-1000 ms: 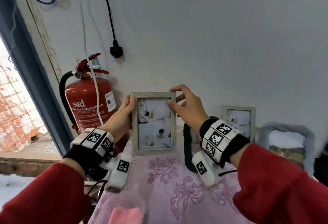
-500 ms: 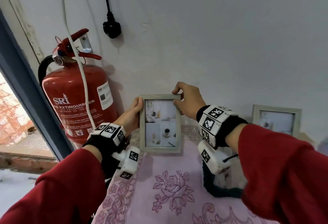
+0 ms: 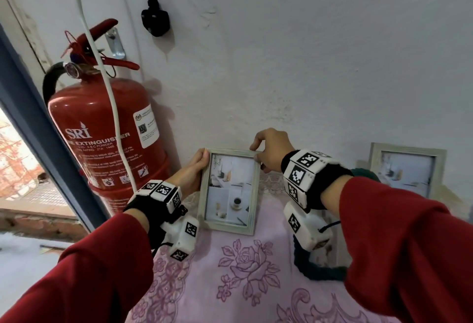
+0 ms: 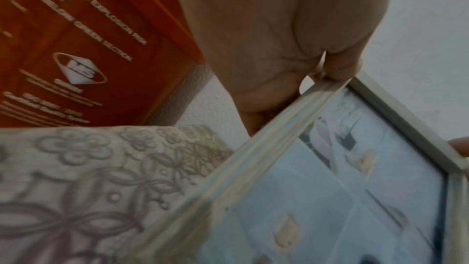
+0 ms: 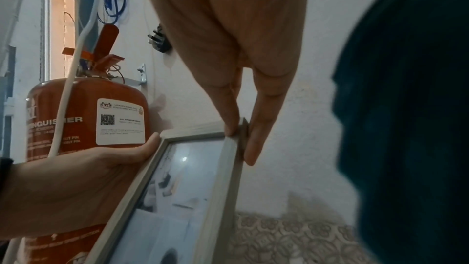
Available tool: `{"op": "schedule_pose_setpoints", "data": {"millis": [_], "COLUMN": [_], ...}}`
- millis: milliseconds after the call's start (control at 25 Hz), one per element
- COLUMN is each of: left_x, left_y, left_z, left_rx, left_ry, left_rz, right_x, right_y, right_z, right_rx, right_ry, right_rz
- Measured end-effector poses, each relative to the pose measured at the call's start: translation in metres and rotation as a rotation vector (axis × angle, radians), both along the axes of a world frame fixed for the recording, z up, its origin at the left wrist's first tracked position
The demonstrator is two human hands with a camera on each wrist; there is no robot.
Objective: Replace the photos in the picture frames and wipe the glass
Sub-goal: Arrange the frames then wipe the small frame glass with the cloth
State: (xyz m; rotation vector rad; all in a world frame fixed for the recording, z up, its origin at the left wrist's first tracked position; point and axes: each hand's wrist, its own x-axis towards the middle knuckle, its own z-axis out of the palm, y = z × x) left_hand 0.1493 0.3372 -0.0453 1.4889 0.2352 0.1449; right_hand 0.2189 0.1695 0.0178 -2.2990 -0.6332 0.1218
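A pale wooden picture frame (image 3: 230,191) with a photo of a white room stands upright at the back of the pink flowered tablecloth (image 3: 240,279), close to the wall. My left hand (image 3: 195,169) grips its upper left edge; in the left wrist view the left hand (image 4: 327,69) pinches the frame (image 4: 317,178) at its top corner. My right hand (image 3: 263,151) pinches the upper right corner, thumb in front and fingers behind, as the right wrist view shows for the right hand (image 5: 241,133) on the frame (image 5: 193,188). A second frame (image 3: 407,169) leans against the wall at the right.
A red fire extinguisher (image 3: 107,138) hangs on the wall just left of the frame, a white cable (image 3: 110,87) running down over it. A black plug (image 3: 154,19) hangs above. A dark green rope loop (image 3: 317,269) lies under my right wrist. A doorway opens at far left.
Both hands have carried the frame back and down toward the wall, and its bottom edge now meets the tablecloth. The view has tilted lower.
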Motion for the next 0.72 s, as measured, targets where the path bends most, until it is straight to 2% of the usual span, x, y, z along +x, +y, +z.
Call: {"op": "schedule_pose_setpoints", "data": {"millis": [280,520,640,720], "left_x": [-0.006,-0.013,-0.022,-0.032], "left_y": [0.007,0.018,0.023,0.024], "left_z": [-0.011,-0.005,0.001,0.009], "left_rx": [-0.043,0.248,0.327,0.411], "left_ry": [0.001,0.146,0.181,0.198], "left_rz": [-0.004,0.046,0.074,0.111], "right_x": [-0.001,-0.004,-0.01,-0.015], "right_y": [0.002,-0.002,-0.005,-0.007], "right_z": [-0.006,-0.004,0.001,0.007], "right_rx": [0.001,-0.064,-0.18,-0.191], "right_ry": [-0.031,-0.096,-0.082,-0.113], "right_rz": [0.0,0.022,0.109,0.148]}}
